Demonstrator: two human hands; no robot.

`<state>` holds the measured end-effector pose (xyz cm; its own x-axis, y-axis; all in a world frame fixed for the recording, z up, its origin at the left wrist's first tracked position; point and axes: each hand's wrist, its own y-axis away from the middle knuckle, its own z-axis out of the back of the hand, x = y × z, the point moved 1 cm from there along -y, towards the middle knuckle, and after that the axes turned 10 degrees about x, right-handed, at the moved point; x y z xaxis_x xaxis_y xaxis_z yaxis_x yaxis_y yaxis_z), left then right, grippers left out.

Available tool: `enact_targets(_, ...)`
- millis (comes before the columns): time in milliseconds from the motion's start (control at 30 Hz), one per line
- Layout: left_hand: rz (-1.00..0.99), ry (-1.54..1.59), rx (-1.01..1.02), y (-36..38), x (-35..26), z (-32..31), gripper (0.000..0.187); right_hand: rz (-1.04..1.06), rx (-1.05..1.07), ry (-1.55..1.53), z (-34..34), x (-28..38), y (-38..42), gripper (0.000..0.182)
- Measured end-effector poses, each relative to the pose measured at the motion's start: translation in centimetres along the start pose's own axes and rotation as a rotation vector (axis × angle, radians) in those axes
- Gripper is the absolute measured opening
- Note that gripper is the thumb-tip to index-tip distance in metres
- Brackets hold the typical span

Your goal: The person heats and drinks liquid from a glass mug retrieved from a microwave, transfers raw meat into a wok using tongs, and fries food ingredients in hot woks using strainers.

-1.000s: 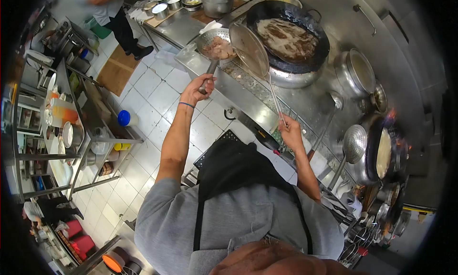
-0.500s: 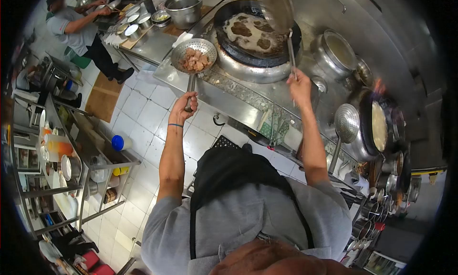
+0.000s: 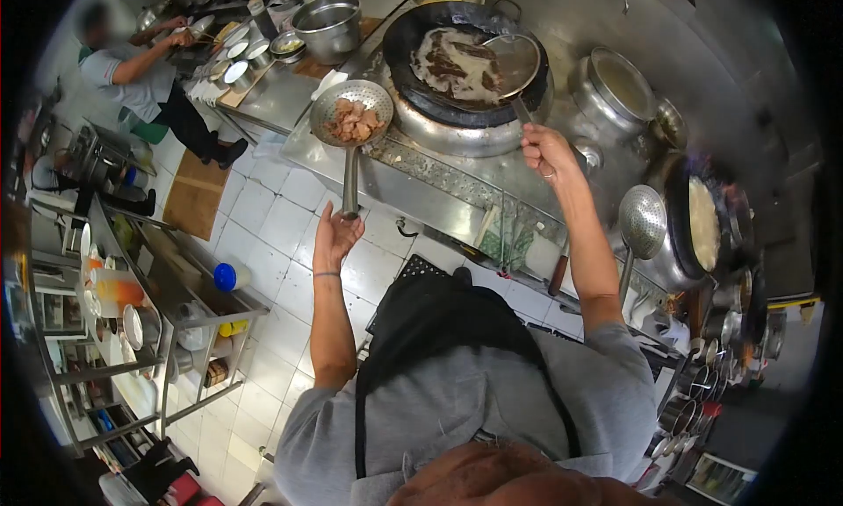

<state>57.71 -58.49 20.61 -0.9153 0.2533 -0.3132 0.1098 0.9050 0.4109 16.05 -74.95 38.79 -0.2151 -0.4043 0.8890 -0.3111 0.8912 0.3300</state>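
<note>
My left hand (image 3: 337, 241) is open, palm up and fingers apart, at the end of the handle of a perforated ladle (image 3: 350, 168). Browned chunks of meat (image 3: 353, 122) sit in that ladle's bowl, which overlaps the near left edge of the stove. My right hand (image 3: 549, 150) is closed around the handle of a round skimmer (image 3: 518, 64). The skimmer's head lies over the foaming oil (image 3: 450, 60) in a large black wok (image 3: 406, 83), at its right side.
Another perforated ladle (image 3: 643, 222) rests at the stove's right, near a second wok (image 3: 678, 221) holding pale liquid. Metal pots (image 3: 622, 83) stand right of the large wok. A steel pot (image 3: 327, 28) and small bowls line the left counter, where a person (image 3: 132, 76) works. Shelving (image 3: 167, 330) stands left.
My left hand has let go of the ladle's handle and opened, moving slightly down. The skimmer, a blur above the wok before, has come down over the oil.
</note>
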Motion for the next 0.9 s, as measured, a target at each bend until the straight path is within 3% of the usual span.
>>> enact_targets(133,0.026,0.178,-0.117,2.1,2.3,6.5,0.039,-0.067,0.088,-0.148,-1.8,-0.8,0.1,0.020)
enact_targets(267,0.170,0.143,-0.069,-1.4,9.1,15.4,0.029,-0.151,0.166,-0.398,-3.3,-1.1,-1.5,0.023)
enact_targets(333,0.232,-0.293,-0.201,-2.8,14.3,13.7,0.023,-0.165,0.276,-0.463,-2.3,-2.2,-3.7,0.024)
enact_targets(367,0.284,-0.546,-0.192,-4.2,16.6,13.8,0.024,-0.162,0.292,-0.470,-2.6,-2.4,-4.3,0.024)
enact_targets(400,0.339,-0.871,-0.033,-6.1,19.4,15.2,0.025,-0.161,0.307,-0.475,-3.0,-2.4,-4.8,0.023)
enact_targets(467,0.189,-1.691,0.456,-10.6,24.7,19.1,0.027,-0.164,0.310,-0.476,-3.7,-2.1,-5.5,0.022)
enact_targets(500,0.027,-1.903,0.627,-12.6,26.7,20.3,0.027,-0.162,0.322,-0.469,-3.6,-2.1,-6.1,0.022)
enact_targets(667,-0.489,-1.977,0.547,-14.0,31.9,11.5,0.034,-0.175,0.337,-0.488,-1.9,-1.9,-8.3,0.022)
enact_targets(900,-0.404,-2.130,0.441,-18.2,35.4,8.4,0.035,-0.100,0.381,-0.445,3.0,-1.0,-5.9,0.030)
